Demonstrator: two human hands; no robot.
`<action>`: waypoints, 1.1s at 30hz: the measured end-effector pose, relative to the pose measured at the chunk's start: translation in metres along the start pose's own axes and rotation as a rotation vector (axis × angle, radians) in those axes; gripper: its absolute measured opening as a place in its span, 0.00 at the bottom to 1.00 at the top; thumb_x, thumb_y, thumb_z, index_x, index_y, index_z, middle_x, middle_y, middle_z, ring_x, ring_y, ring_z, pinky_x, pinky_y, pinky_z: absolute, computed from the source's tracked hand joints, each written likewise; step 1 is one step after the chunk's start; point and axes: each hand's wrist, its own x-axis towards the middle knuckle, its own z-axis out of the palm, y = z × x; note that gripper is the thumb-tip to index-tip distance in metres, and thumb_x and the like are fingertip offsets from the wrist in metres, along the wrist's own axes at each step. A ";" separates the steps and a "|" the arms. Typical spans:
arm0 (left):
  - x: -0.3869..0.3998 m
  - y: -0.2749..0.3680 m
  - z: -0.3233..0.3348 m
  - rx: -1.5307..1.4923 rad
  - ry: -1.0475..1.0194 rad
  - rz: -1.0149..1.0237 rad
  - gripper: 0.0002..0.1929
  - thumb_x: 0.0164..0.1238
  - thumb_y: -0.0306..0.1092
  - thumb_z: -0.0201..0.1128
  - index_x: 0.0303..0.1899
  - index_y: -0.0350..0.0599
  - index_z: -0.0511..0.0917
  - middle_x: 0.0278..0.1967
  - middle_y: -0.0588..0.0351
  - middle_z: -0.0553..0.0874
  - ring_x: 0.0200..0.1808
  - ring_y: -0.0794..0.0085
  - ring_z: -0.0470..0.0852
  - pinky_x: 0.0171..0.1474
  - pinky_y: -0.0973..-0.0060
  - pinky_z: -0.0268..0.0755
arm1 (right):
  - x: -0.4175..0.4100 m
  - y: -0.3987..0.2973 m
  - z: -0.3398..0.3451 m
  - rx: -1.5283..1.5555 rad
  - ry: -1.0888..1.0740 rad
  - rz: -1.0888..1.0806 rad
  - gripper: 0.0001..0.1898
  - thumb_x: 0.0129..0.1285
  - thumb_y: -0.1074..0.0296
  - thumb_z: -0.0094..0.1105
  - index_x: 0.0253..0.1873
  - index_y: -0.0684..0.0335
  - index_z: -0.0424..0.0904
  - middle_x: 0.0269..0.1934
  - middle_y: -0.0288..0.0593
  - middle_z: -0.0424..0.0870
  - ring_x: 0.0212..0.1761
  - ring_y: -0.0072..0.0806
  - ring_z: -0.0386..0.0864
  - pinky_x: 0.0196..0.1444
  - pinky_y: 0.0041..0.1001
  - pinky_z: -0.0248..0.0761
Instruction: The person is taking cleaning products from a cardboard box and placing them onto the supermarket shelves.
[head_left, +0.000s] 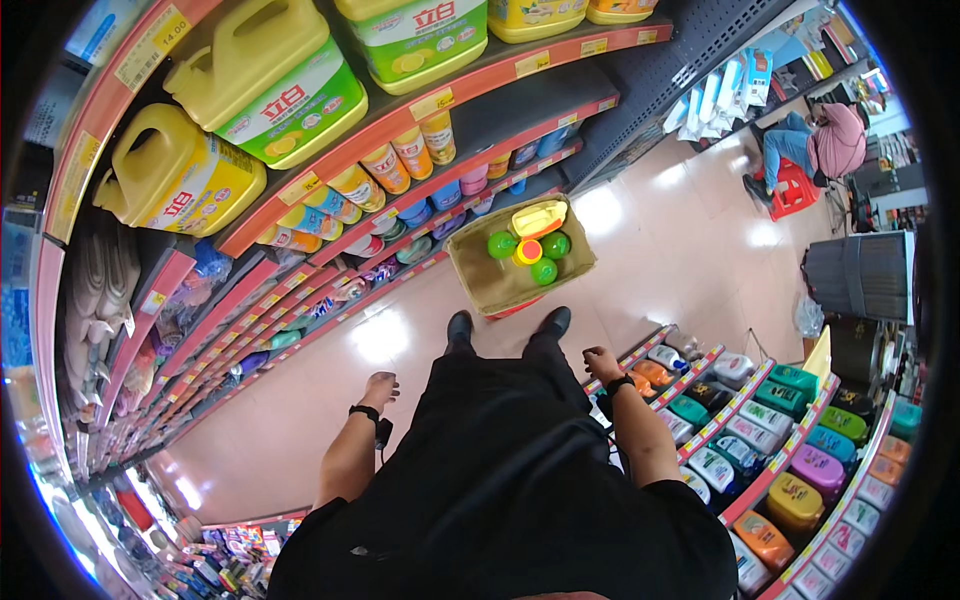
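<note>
My left hand (383, 388) hangs at my side over the tiled floor, with a black band on the wrist. It holds nothing, and its fingers are loosely bent. On the other side, my right hand (601, 363) is also without anything in it, near the shelves of bottles, its fingers slightly curled. Ahead of my shoes stands an open-topped cardboard box (480, 289), with something red partly showing under its near edge. Inside are several round green-topped items (544, 271), a container with a red-and-yellow top (529, 251) and a yellow bottle (540, 217). Neither hand touches the box.
Tall shelves on the left carry large yellow detergent jugs (289, 97) and cleaner canisters (386, 169). Lower right, stepped shelves hold shampoo-type bottles (795, 499). Farther along, a person (836, 142) sits on a red plastic stool (793, 191). A dark grey bin (851, 274) stands nearby.
</note>
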 end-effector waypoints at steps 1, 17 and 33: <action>-0.003 0.002 0.005 -0.007 0.007 0.003 0.20 0.75 0.40 0.53 0.62 0.41 0.76 0.45 0.49 0.86 0.38 0.63 0.86 0.39 0.66 0.79 | 0.009 0.003 -0.007 0.004 -0.023 0.021 0.18 0.67 0.60 0.56 0.54 0.66 0.84 0.34 0.42 0.86 0.28 0.27 0.83 0.28 0.27 0.76; -0.086 0.078 0.263 0.321 0.312 0.379 0.19 0.68 0.35 0.60 0.55 0.34 0.82 0.51 0.40 0.88 0.53 0.54 0.87 0.58 0.65 0.77 | 0.133 0.032 -0.227 -0.085 -0.080 -0.003 0.19 0.66 0.60 0.56 0.54 0.65 0.84 0.36 0.43 0.87 0.31 0.29 0.84 0.30 0.31 0.78; -0.109 0.125 0.319 -0.211 0.267 0.203 0.17 0.71 0.36 0.59 0.56 0.38 0.82 0.37 0.57 0.84 0.33 0.74 0.79 0.34 0.74 0.74 | 0.138 0.004 -0.232 -0.139 -0.269 -0.161 0.18 0.69 0.60 0.56 0.56 0.65 0.83 0.36 0.42 0.87 0.30 0.27 0.83 0.31 0.28 0.76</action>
